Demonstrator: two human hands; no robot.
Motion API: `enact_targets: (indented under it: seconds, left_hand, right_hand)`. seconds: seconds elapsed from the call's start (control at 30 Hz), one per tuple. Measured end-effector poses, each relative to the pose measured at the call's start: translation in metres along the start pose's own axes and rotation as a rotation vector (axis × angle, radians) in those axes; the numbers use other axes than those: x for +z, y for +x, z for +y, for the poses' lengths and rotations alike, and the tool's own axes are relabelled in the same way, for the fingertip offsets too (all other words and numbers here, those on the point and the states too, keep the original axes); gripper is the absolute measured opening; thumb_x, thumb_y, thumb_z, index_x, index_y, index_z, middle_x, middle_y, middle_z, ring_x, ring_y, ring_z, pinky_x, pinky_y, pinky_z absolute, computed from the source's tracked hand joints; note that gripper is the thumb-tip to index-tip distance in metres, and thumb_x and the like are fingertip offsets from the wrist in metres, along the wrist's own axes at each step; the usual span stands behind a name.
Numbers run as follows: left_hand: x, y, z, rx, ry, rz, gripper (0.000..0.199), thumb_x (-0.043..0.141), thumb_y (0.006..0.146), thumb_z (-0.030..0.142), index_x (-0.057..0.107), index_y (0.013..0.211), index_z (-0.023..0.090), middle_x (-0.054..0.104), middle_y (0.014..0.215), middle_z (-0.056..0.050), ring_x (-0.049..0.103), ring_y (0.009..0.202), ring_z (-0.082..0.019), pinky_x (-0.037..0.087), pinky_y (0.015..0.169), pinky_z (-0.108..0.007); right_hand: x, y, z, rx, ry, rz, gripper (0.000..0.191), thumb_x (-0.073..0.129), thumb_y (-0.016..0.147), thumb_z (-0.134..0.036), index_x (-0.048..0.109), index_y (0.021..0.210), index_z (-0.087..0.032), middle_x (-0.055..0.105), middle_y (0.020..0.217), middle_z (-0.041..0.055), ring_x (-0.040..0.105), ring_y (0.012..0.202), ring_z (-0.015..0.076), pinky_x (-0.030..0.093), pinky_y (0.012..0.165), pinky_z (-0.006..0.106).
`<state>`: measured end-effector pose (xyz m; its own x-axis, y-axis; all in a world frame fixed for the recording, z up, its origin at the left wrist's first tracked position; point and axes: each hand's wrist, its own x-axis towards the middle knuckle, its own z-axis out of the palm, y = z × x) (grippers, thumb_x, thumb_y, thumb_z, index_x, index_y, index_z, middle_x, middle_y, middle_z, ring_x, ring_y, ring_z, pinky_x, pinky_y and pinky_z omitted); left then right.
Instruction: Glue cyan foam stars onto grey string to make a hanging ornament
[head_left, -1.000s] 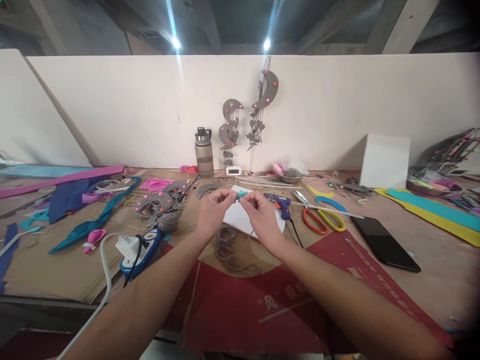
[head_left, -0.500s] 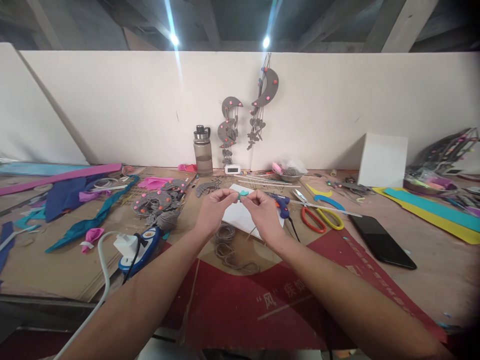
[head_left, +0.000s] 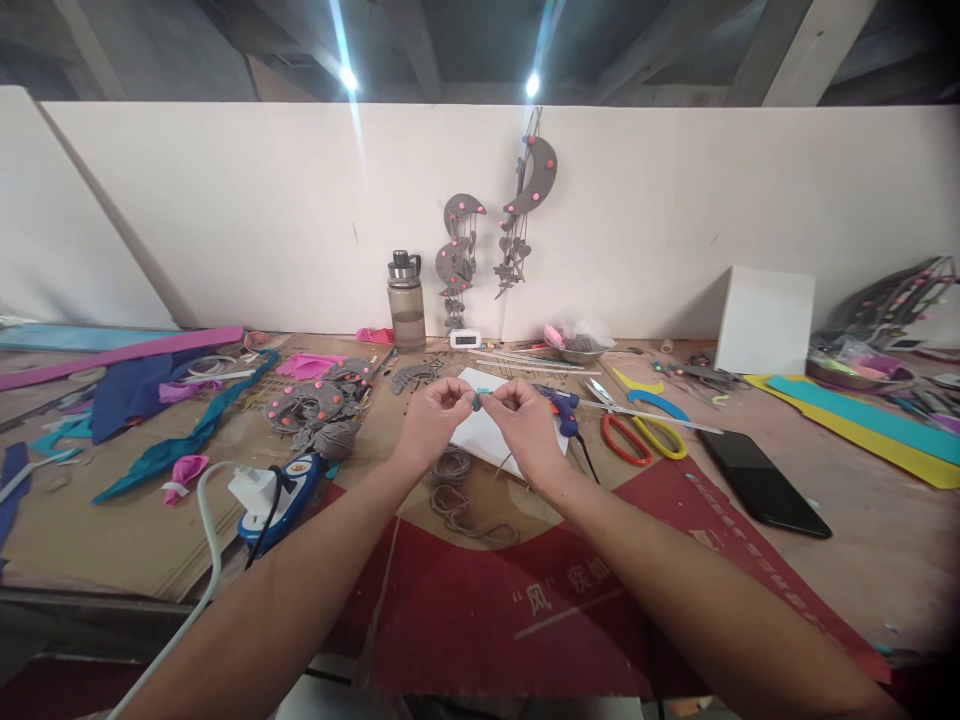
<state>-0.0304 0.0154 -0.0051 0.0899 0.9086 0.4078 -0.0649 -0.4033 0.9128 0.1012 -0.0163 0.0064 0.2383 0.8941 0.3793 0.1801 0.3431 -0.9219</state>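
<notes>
Between the fingertips of both hands is a small teal piece [head_left: 481, 395], too small to make out in kind; it looks like felt or foam. My left hand [head_left: 433, 420] pinches its left side, and my right hand [head_left: 523, 420] pinches the right side. Both are held above a white sheet [head_left: 480, 440] on the table. Just right of my right hand lies a blue glue gun [head_left: 564, 408], partly hidden by it. Below the hands, loose grey-brown cord [head_left: 454, 500] is coiled on cardboard.
Scissors [head_left: 626, 430] with red and yellow handles lie right, beside a black phone [head_left: 765, 485]. A power strip [head_left: 289, 500] with a white plug is at left. Grey crescents with dots [head_left: 322, 400] sit behind it. A bottle [head_left: 406, 305] stands by the wall.
The teal piece has changed shape between the fingertips and now shows less of itself. Both hands have stayed nearly in place.
</notes>
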Motion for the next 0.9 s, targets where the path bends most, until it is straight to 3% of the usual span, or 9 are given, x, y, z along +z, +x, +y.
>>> enact_targets:
  seconds: [0.2,0.37,0.5,0.7,0.9]
  left_hand:
    - [-0.002,0.0,0.003,0.045,0.087,-0.011,0.011,0.063,0.073,0.027,0.062,0.072,0.016,0.058,0.068,0.001,0.048,0.061,-0.01,0.038,0.06,-0.022]
    - [-0.003,0.001,0.003,0.017,0.061,-0.058,0.016,0.066,0.073,0.032,0.064,0.074,0.016,0.06,0.07,0.0,0.051,0.065,-0.011,0.04,0.063,-0.023]
    - [-0.002,0.002,0.004,-0.07,-0.089,-0.115,0.02,0.067,0.074,0.037,0.067,0.074,0.016,0.063,0.074,-0.002,0.055,0.071,-0.012,0.043,0.071,-0.025]
    - [0.003,0.001,0.001,-0.165,-0.23,-0.101,0.025,0.072,0.07,0.037,0.07,0.087,0.018,0.066,0.079,-0.003,0.058,0.072,-0.012,0.044,0.073,-0.027]
    - [0.007,-0.002,-0.004,-0.108,-0.153,0.004,0.02,0.074,0.066,0.035,0.071,0.073,0.017,0.065,0.07,-0.002,0.055,0.067,-0.012,0.043,0.067,-0.026]
  right_hand:
    - [0.0,0.0,0.001,-0.001,0.011,-0.042,0.022,0.064,0.069,-0.034,0.058,0.088,-0.023,0.031,0.055,-0.0092,0.031,0.051,0.0096,0.026,0.05,0.024]
    - [0.0,0.002,0.005,0.027,0.066,-0.081,0.017,0.063,0.07,-0.036,0.063,0.076,-0.02,0.049,0.058,-0.0051,0.037,0.053,0.0097,0.029,0.052,0.025]
    - [0.0,0.005,0.01,0.043,0.111,-0.057,0.018,0.063,0.07,-0.036,0.063,0.074,-0.019,0.061,0.068,-0.0013,0.047,0.06,0.0116,0.035,0.057,0.025]
    - [-0.001,0.005,0.01,0.068,0.177,-0.026,0.019,0.064,0.069,-0.037,0.063,0.074,-0.019,0.062,0.069,-0.0005,0.049,0.063,0.0121,0.037,0.058,0.024]
    - [0.003,0.002,0.011,0.059,0.15,-0.03,0.017,0.064,0.069,-0.035,0.064,0.074,-0.019,0.063,0.069,-0.0004,0.051,0.064,0.0132,0.039,0.06,0.026]
